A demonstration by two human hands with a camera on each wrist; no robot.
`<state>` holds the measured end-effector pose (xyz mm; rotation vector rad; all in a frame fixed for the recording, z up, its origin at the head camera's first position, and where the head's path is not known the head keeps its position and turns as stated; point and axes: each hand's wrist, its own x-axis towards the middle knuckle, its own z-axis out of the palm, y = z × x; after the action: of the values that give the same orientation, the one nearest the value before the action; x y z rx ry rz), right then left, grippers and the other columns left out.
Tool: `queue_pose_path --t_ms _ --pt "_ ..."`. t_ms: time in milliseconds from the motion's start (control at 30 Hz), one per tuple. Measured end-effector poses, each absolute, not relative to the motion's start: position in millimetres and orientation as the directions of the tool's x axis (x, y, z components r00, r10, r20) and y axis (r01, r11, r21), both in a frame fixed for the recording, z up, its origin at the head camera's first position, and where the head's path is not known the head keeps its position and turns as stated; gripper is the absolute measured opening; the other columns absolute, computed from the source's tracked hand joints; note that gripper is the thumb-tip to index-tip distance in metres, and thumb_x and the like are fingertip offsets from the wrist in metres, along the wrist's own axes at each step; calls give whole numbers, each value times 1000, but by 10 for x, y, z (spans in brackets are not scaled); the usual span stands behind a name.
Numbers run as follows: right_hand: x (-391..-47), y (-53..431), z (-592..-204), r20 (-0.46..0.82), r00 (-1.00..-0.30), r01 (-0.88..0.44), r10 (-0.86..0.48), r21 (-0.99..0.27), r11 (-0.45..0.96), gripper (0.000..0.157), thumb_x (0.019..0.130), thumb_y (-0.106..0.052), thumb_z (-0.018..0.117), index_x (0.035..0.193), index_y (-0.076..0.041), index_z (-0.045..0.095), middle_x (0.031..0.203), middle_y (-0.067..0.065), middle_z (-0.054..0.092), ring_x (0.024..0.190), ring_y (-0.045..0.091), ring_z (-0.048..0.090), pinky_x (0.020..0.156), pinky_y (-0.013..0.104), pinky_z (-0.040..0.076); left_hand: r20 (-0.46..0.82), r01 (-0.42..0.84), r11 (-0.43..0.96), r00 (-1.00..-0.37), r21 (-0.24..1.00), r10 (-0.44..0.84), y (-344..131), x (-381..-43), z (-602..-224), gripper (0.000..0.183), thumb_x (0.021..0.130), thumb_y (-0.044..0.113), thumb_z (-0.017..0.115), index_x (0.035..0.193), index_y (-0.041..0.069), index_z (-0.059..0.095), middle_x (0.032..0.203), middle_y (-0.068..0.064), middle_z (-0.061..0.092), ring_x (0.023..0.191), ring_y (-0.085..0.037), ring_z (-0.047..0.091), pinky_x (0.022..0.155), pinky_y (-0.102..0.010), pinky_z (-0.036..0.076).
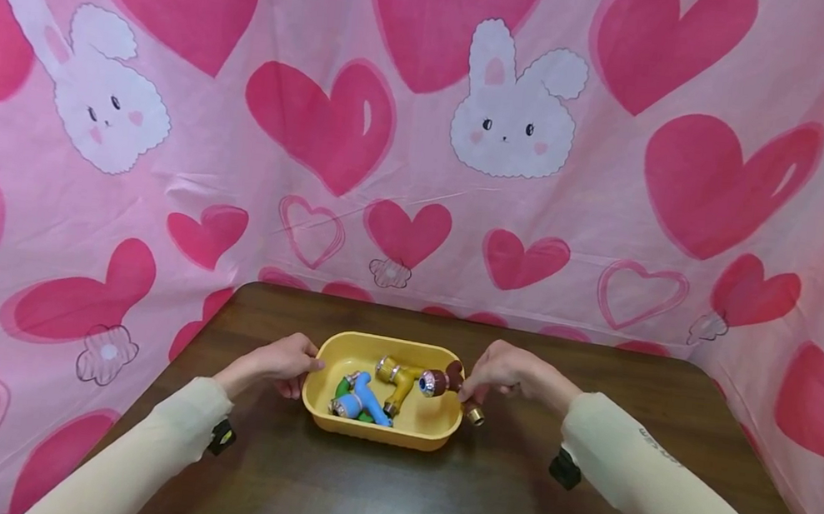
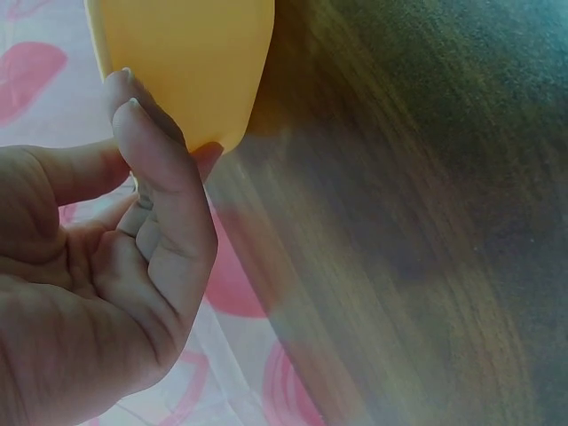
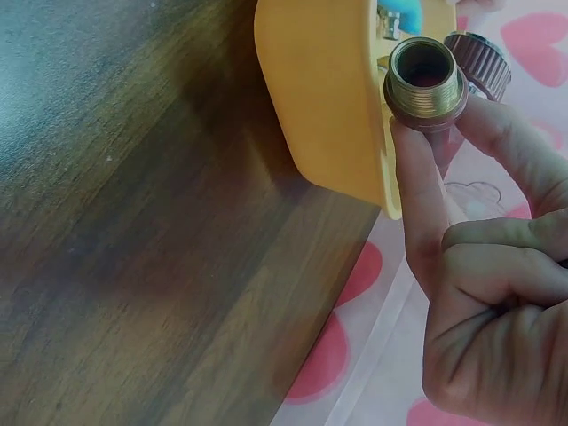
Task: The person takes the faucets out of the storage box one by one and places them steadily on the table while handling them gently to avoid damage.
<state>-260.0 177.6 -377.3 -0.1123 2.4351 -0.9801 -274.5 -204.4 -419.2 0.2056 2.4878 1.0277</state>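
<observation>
My left hand [image 1: 288,361] pinches the left rim of a yellow plastic basin [image 1: 378,434], thumb on one side and fingers on the other; the left wrist view shows this grip on the basin wall [image 2: 191,62] up close. With thumb and fingertips my right hand [image 1: 509,370] holds a brown angle valve [image 1: 453,379] at the basin's right rim. Its chromed end points over the basin, while the brass threaded outlet [image 3: 426,89] juts outside the rim. Inside the basin lie a blue angle valve [image 1: 361,402], a yellow one [image 1: 402,380] and a green one [image 1: 343,387] partly hidden beneath the blue.
The basin stands on a dark brown wooden table [image 1: 387,497]. Behind and at both sides hangs a pink cloth [image 1: 421,166] with hearts and rabbits, meeting the table's back edge. Dark wrist cameras [image 1: 565,469] sit under both light sleeves.
</observation>
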Motion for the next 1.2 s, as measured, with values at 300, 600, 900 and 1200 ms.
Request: queue_pose_path --t_ms 300,600,900,1200 --pt "-2556 1845 -3766 -411 -874 93 -259 -665 741 14 85 -23 86 80 -10 84 78 7 77 55 14 44 47 22 27 -341 -36 712 -894 701 291 -2026 -2727 -4191 20 108 11 59 109 -5 71 63 -10 61 46 -15 59 49 -28 56" --pt "-2544 1907 -3790 -420 -883 130 -209 -648 751 20 81 -26 91 76 -8 82 75 7 76 45 7 36 44 18 26 -338 -31 703 -891 711 302 -2034 -2723 -4205 19 108 10 59 106 -4 71 62 -10 61 46 -15 59 48 -28 56" --pt "-2546 1955 -3781 -416 -879 114 -233 -657 745 19 82 -26 89 76 -9 83 75 7 76 45 8 35 44 20 24 -334 -35 703 -896 710 293 -2041 -2720 -4199 20 108 11 58 107 -4 71 62 -10 60 46 -15 58 48 -28 56" --pt "-2551 2040 -3771 -420 -878 123 -230 -662 739 17 83 -25 88 78 -9 83 76 6 76 43 6 35 43 18 24 -339 -38 707 -895 706 290 -2025 -2729 -4194 19 108 10 59 109 -4 71 61 -10 60 45 -14 58 48 -28 56"
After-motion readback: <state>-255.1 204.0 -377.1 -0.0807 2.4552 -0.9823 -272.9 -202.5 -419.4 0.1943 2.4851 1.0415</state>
